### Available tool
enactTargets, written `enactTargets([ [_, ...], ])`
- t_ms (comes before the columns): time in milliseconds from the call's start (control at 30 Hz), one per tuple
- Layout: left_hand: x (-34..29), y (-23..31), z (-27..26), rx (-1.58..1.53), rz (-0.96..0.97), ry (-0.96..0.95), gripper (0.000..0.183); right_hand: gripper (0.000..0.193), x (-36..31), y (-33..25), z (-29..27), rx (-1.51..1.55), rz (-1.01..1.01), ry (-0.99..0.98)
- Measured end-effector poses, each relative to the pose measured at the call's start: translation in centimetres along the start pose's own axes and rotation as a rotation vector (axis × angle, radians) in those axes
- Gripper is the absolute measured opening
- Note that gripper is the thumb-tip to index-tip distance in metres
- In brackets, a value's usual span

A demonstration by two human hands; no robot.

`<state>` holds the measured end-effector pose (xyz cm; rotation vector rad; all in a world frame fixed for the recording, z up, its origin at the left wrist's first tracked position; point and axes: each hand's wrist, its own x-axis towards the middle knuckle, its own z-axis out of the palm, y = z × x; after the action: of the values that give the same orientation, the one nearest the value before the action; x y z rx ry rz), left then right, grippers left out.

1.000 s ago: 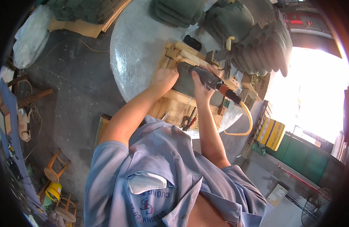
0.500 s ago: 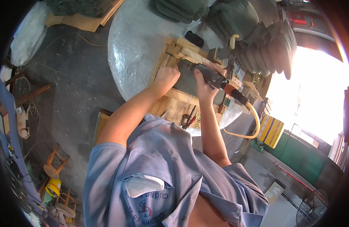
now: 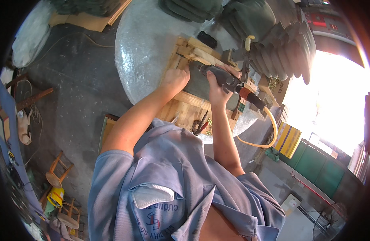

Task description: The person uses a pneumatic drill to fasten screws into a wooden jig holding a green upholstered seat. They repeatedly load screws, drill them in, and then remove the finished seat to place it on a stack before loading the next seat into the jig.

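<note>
1. I see the right hand (image 3: pixel 218 93) wrapped around the dark body of a drill (image 3: pixel 225 79), whose front end points toward the left hand (image 3: pixel 177 79).
2. The two hands are apart, with the drill's front end between them; the left is curled, and I cannot tell from here whether its fingers pinch anything.
3. Between and below the hands I have a flat dark panel (image 3: pixel 199 87), lying in a wooden frame (image 3: pixel 192 100).
4. A yellow hose (image 3: pixel 277 130) runs from the drill's back end, curving down to the right of the right hand.
5. Beyond the right hand I make out a row of dark curved pieces (image 3: pixel 283 54).
6. Left of the left hand I see the round table (image 3: pixel 133 60) under the frame.
</note>
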<state>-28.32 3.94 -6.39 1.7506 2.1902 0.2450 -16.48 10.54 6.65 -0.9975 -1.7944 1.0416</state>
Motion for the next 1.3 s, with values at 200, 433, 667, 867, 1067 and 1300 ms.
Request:
enactTargets([
  [200, -0.3, -0.4, 0.2, -0.041, 0.018, -0.004, 0.056, 0.055, -0.2, 0.6, -0.1, -0.001, -0.035, 0.002],
  [433, -0.6, -0.2, -0.6, -0.019, 0.027, -0.002, 0.048, 0.056, -0.5, 1.1, -0.1, 0.045, -0.016, 0.008],
  [667, -0.6, -0.3, 0.0, -0.066, 0.01, 0.045, 0.041, 0.057, -0.6, 0.9, 0.2, 0.026, -0.017, 0.005],
  [867, -0.7, -0.4, 0.0, -0.06, 0.016, 0.071, 0.041, 0.056, -0.6, 1.3, 0.3, 0.022, -0.055, -0.015],
  [1067, -0.7, -0.3, 0.0, -0.054, 0.012, 0.053, 0.041, 0.057, -0.8, 0.8, 0.5, 0.027, -0.007, 0.0],
  [1300, -0.6, -0.6, 0.5, -0.095, 0.01, 0.053, 0.043, 0.057, -0.8, 0.4, 0.1, 0.057, -0.011, 0.025],
])
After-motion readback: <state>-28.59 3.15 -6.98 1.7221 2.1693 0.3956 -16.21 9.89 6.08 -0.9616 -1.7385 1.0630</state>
